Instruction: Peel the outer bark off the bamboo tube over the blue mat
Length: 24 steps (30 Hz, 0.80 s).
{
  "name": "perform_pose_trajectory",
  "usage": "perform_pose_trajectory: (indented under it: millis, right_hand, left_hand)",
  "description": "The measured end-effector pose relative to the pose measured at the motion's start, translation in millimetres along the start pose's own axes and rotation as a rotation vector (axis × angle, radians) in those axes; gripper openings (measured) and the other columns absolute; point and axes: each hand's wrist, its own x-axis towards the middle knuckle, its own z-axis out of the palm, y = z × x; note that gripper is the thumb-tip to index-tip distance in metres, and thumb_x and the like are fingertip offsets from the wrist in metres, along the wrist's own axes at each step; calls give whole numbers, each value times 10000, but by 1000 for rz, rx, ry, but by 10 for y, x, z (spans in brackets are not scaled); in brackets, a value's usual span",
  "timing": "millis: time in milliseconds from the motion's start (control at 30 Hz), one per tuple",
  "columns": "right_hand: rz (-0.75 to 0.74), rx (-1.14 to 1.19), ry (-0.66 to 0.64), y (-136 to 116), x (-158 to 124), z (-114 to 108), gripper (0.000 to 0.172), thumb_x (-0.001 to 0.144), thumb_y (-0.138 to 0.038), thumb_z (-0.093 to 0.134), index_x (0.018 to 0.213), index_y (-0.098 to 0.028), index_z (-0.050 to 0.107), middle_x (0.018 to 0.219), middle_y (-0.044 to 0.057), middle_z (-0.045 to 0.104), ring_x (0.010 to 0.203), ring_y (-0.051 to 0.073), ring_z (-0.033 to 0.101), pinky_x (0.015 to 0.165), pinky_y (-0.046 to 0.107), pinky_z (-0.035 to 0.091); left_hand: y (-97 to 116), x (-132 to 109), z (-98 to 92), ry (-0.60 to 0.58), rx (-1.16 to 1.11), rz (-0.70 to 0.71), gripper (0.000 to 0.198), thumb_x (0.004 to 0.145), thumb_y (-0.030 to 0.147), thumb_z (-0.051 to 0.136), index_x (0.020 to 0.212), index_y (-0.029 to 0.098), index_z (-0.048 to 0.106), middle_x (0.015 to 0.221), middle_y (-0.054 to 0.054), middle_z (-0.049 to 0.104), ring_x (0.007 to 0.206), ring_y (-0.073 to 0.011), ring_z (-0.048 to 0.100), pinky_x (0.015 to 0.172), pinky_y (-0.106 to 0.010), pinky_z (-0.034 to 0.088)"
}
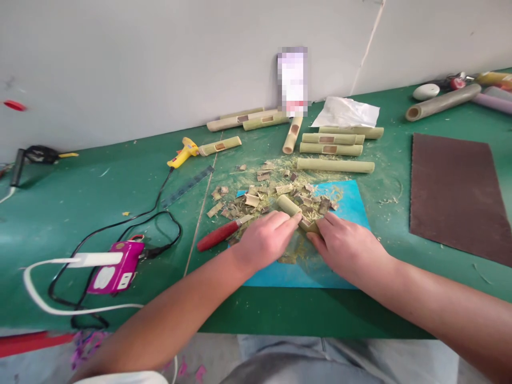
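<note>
Both my hands meet over a blue mat (344, 200) on the green table. My left hand (266, 240) is closed round a short pale-green bamboo piece (288, 205), fingers wrapped over its near end. My right hand (346, 245) grips the same piece from the right, fingers curled on it. A red-handled knife (220, 234) lies on the table just left of my left hand, touching neither hand. Several small bamboo offcuts (262, 194) and shavings lie scattered behind the hands.
Several cut bamboo tubes (334, 150) lie at the back by the wall. A yellow glue gun (183, 152) with black cable, a ruler (188, 185), a pink power strip (116, 266), a brown sheet (460, 194) at right and crumpled white paper (346, 113) are also on the table.
</note>
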Motion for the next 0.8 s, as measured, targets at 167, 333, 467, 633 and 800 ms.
perform_pose_trajectory:
  millis: [167,333,467,633,800]
  right_hand:
    - [-1,-11,7,1,8,20,297,958,-303,412,851,-139,636,823,84,624,667,183,628,488,286,262]
    - [-3,-6,16,5,11,34,311,965,-309,394,850,-143,630,826,82,619,660,175,621,486,283,253]
    - [12,17,1,11,8,40,299,962,-320,399,874,-149,627,848,84,624,688,181,626,491,286,243]
    - [43,75,-18,14,-1,18,243,943,-330,442,1013,-171,612,885,63,648,696,177,624,495,282,230]
    - [34,26,0,6,14,-8,262,949,-334,424,911,-166,621,831,65,654,679,173,617,511,293,211]
  left_hand:
    - [9,3,12,7,-17,8,251,954,141,466,1137,61,618,750,-50,619,690,-154,594,610,-260,515]
    - [-19,-1,3,-11,-36,7,260,964,154,455,1156,83,614,748,-47,635,706,-151,624,634,-259,540]
    - [-114,-4,-1,53,-35,-42,227,951,149,493,1131,118,628,867,-70,691,815,-156,663,749,-271,569]
    - [-234,21,31,146,2,-106,207,928,141,542,1104,113,646,925,-75,712,837,-160,672,779,-271,568]
    - [-262,30,78,114,-102,-159,202,944,182,531,1079,113,665,901,-74,709,801,-145,670,737,-244,562]
